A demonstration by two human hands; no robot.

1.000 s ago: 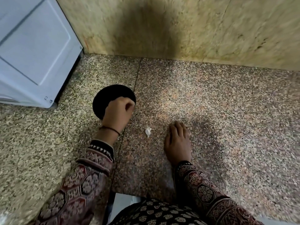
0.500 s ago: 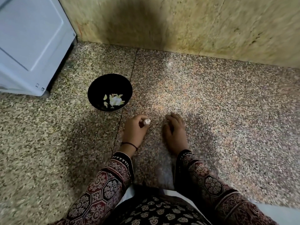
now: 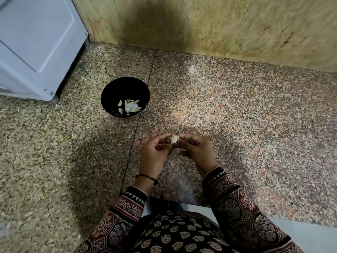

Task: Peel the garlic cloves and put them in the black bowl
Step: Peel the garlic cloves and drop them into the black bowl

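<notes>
The garlic clove (image 3: 174, 139) sits right between the two hands, pinched at their meeting fingertips above the floor (image 3: 237, 115). It is small and pale, and its long axis seems to run roughly away from the person, with a thin wisp trailing from the near end. Whether any skin is already off cannot be told at this size.

The left hand (image 3: 155, 154) has its fingers curled in, with thumb and fingertips closed on the clove's left side. The right hand (image 3: 197, 152) mirrors it: the fingers are bent and the tips pinch the clove's right side. Neither hand touches the floor.

The black bowl (image 3: 116, 88) stands on the floor ahead of the hands and off to the left, well apart from them. It already holds a small heap of peeled cloves (image 3: 130, 107). The left hand is the nearer one to it, so once the clove is bare the drop most likely falls to that hand, reaching forward and left. The peeling itself looks like the step in hand, and it calls for one hand to steady the clove while the other hand's nails work the skin loose.
</notes>
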